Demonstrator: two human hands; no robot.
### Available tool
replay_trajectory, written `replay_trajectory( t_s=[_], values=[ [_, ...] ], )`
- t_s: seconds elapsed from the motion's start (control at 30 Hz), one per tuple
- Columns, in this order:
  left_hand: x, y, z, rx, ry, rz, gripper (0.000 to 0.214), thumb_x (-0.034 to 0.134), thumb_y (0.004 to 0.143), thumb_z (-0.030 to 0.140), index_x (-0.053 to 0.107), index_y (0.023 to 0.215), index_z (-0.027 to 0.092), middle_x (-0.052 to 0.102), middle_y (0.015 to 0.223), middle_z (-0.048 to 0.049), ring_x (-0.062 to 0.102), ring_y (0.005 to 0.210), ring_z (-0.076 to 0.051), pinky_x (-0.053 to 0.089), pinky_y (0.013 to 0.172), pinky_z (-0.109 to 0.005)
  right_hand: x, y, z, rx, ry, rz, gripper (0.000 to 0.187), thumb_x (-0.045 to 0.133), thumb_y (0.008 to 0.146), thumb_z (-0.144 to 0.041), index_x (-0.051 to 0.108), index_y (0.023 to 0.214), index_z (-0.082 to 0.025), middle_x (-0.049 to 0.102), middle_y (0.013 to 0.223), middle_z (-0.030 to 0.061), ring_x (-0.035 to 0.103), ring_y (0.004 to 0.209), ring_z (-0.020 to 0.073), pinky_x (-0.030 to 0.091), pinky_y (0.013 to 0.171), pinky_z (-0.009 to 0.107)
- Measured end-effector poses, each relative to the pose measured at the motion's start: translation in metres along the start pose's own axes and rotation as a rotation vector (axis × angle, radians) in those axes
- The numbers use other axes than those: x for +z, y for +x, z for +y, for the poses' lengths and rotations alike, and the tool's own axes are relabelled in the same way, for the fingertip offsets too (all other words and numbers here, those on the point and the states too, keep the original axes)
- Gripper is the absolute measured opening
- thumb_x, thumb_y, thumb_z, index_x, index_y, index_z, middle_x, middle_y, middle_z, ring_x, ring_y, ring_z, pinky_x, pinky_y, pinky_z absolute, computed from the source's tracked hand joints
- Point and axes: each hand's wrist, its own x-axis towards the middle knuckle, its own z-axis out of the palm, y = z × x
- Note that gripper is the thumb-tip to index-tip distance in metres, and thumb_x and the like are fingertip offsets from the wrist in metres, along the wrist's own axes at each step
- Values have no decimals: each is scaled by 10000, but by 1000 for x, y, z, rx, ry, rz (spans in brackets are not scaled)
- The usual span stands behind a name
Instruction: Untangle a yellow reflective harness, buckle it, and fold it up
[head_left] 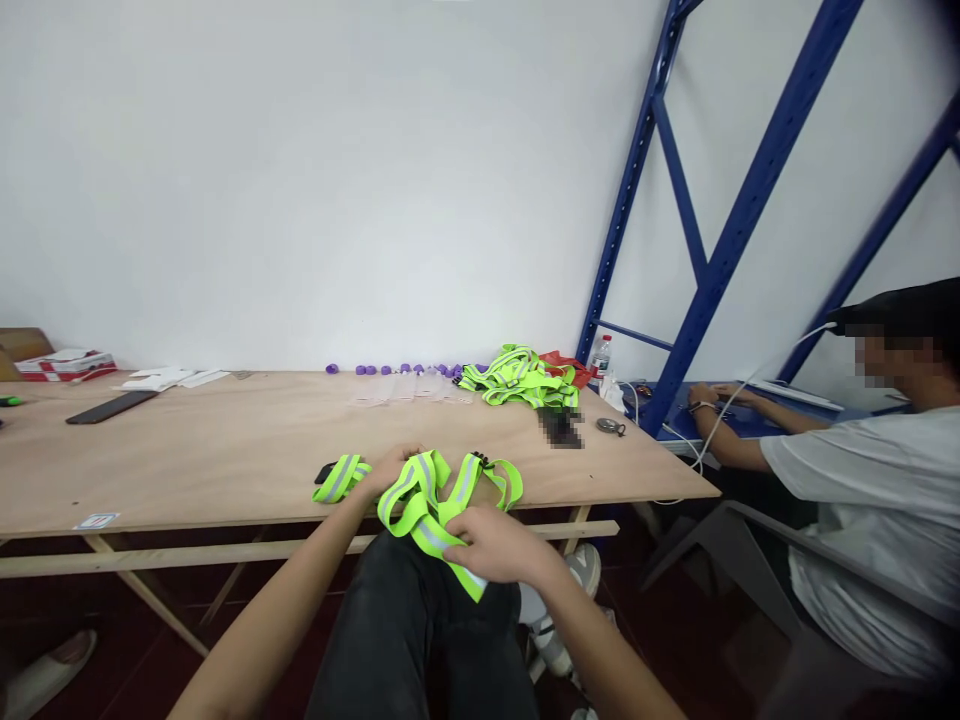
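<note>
A neon yellow-green reflective strap [433, 535] with a grey stripe hangs in loops over the table's front edge, above my lap. My right hand [495, 543] is closed on its lower part, thumb and fingers pinching the band. At the strap's upper left, my left hand [391, 468] grips the band, its fingers partly hidden behind the loops. A black buckle [480, 459] shows near the top of the strap. Just left of my left hand, a folded reflective strap [342, 478] with a black end lies on the table.
A heap of similar straps [517, 377] lies at the back right, beside clear plastic bags [412, 387] and small purple items [386, 370]. A dark phone-like slab [111, 407] lies left. A blue rack post [739, 220] and a seated person [862, 500] are on the right.
</note>
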Motion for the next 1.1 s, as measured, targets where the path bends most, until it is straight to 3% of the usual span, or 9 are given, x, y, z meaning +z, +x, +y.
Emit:
replay_trajectory(
  t_s=[0.1,0.2,0.33,0.43,0.5,0.7,0.87,1.0,1.1],
  values=[
    [-9,-5,22,26,-83,-23,225,753,764,221,672,956,136,685,819,-20,635,687,-159,542,649,-291,-43,-28,-13,-126,259,29,302,645,863,-334,557,622,-175,438,571,-59,391,549,88,267,519,236],
    [-25,-3,57,92,-201,32,274,755,642,200,639,887,161,672,802,-3,634,687,-148,532,661,-266,-87,-45,-25,-232,522,188,354,658,867,-510,704,808,-165,651,695,6,547,581,134,393,517,249],
    [-49,-6,114,184,-458,112,341,735,666,245,583,970,217,633,744,29,625,645,-136,565,669,-294,-131,-48,-29,-351,704,547,323,767,802,-513,724,793,-193,665,647,6,598,550,154,475,524,289],
    [-63,-21,151,224,-646,17,320,747,701,230,604,987,218,447,521,97,464,442,-78,533,566,-245,-147,-44,-27,-441,836,807,259,798,781,-483,736,809,-233,688,698,1,642,611,165,544,607,320],
    [-70,-29,164,228,-646,-57,354,742,728,261,614,1055,213,519,547,75,448,413,-75,489,492,-221,-150,-44,-27,-466,900,862,235,766,811,-484,745,910,-272,718,745,0,694,698,196,586,700,363],
    [-58,-19,150,100,-229,-78,447,698,792,386,584,1185,206,738,811,-50,475,409,-92,401,415,-232,-142,-51,-43,-508,889,685,449,590,924,-525,584,1345,-370,749,1186,37,650,1210,304,554,975,536],
    [-24,-14,126,130,440,-24,383,756,724,380,669,1052,203,738,1022,-85,686,801,-234,525,663,-318,-132,-42,-60,-530,796,479,780,656,909,-488,214,1551,-482,454,1587,20,548,1349,297,503,1054,557],
    [10,-38,125,403,243,170,240,592,899,419,674,970,205,715,1026,-69,663,883,-228,526,794,-345,-126,-31,-59,-487,749,404,907,684,902,-464,74,1571,-496,318,1659,31,518,1382,290,523,1041,534],
    [38,-52,120,435,-6,116,309,565,935,479,674,1002,197,719,986,-64,663,903,-238,522,779,-335,-122,-27,-56,-445,740,391,933,703,881,-487,78,1574,-487,318,1656,50,567,1332,288,572,980,501]
  ],
)
